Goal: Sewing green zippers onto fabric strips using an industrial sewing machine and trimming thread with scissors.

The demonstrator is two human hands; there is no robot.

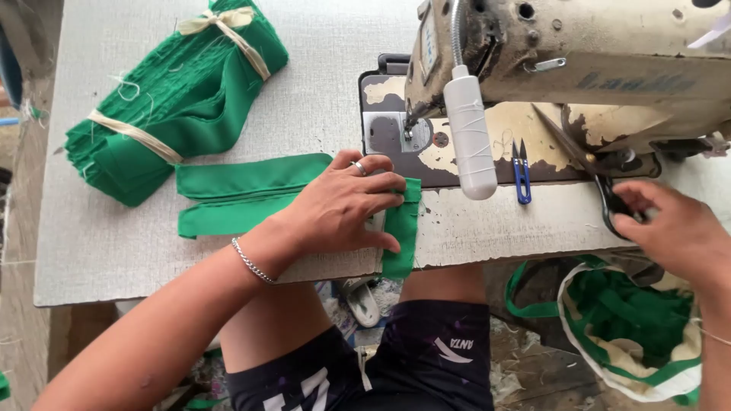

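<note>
My left hand (346, 204) lies flat on a green fabric strip (401, 228), pressing it to the table just in front of the sewing machine's needle plate (388, 131). The strip hangs over the table's front edge. More green strips (236, 194) stretch out to the left of that hand. My right hand (674, 228) is at the table's right side, its fingers closed around the black handles of a large pair of scissors (586, 164) that lies on the machine bed.
A worn cream sewing machine (579, 61) fills the upper right. Small blue thread snips (521, 173) rest on its bed. A tied bundle of green fabric (175, 99) lies at the far left. A sack of green pieces (632, 327) sits below the table on the right.
</note>
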